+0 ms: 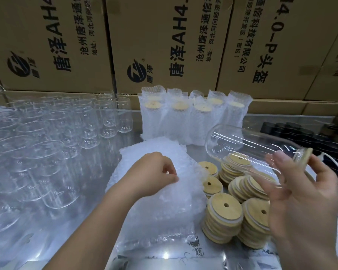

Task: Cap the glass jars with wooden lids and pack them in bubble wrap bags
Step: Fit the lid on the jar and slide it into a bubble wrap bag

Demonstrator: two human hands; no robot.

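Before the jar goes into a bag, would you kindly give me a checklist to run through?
1. Lid on jar: ok, it sits at the mouth end.
2. Right hand holds the jar: ok, gripped near the lid end, jar lying roughly level.
3. Left hand has a bag: ok, it pinches the top one on the pile.
4. Bag mouth open: cannot tell.
5. Only one bag pinched: cannot tell.
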